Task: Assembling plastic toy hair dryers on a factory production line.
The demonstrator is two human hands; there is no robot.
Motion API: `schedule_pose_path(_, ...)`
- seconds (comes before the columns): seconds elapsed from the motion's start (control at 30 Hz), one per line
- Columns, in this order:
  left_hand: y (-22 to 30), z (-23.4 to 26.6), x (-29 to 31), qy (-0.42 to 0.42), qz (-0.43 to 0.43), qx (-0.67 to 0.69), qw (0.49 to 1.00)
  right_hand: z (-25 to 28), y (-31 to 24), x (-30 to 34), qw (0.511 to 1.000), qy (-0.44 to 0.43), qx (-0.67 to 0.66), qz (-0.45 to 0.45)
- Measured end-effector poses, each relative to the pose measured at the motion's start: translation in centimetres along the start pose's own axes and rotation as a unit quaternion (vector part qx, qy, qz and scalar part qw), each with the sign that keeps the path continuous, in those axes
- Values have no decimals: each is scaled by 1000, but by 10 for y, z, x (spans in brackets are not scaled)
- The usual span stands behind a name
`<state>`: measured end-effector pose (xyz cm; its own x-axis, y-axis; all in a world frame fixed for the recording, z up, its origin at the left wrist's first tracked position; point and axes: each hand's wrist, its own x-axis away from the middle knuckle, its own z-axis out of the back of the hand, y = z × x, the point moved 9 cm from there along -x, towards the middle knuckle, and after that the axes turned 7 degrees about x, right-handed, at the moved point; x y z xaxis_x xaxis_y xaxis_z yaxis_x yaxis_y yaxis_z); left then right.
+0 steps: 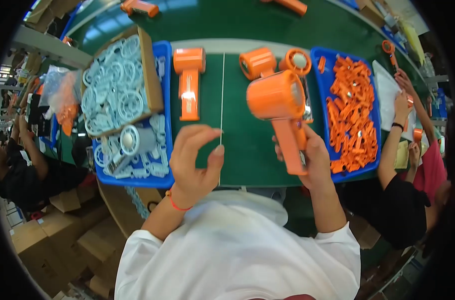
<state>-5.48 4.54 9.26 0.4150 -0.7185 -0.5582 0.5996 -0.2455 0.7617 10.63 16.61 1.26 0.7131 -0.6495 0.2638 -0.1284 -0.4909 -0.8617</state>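
My right hand (318, 156) is closed round the handle of an orange handheld fan (272, 97), its round head tilted up and to the left. My left hand (193, 159) is raised over the near part of the table, thumb and forefinger apart with nothing between them. Beyond it an orange fan (189, 85) lies flat, head away from me. Behind the held fan are two more orange fans, one on the left (257, 62) and one on the right (295, 62), partly hidden by it.
On the left, a blue tray (168, 120) of light blue plastic parts carries a cardboard box (155, 75) full of similar parts. A blue tray (321, 85) of small orange parts stands right. Co-workers sit on both sides; more orange fans (140, 7) lie across the green table (237, 165).
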Motion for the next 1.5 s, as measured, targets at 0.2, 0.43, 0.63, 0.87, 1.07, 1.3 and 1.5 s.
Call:
schedule_pose_path(0.2, 24, -19, -31, -192, -24, -41, 980, -36, -112, -162, 935, 8, 322, 149)
schedule_pose_path(0.43, 9, -30, -25, -221, 32, -26, 974, 1, -102, -375, 674, 114, 693, 228)
schedule_pose_path(0.63, -25, -33, 20, -182, 195, 94, 959, 132, -193, -305, 378, 357, 764, 382)
schedule_pose_path(0.87, -11, -83, -1, -214, 118, 141, 959, 180, -179, -317, 369, 305, 867, 137)
schedule_pose_path(1.07, -39, -78, 18, -175, 255, 224, 924, 111, -182, -240, 852, 84, 511, 76)
schedule_pose_path(1.3, -31, -114, -36, 138, 253, 628, 723, -13, -90, -56, 902, -81, 420, 68)
schedule_pose_path(1.5, -68, -71, 21, 27, 320, 446, 835, 82, -101, -119, 367, -74, 871, 318)
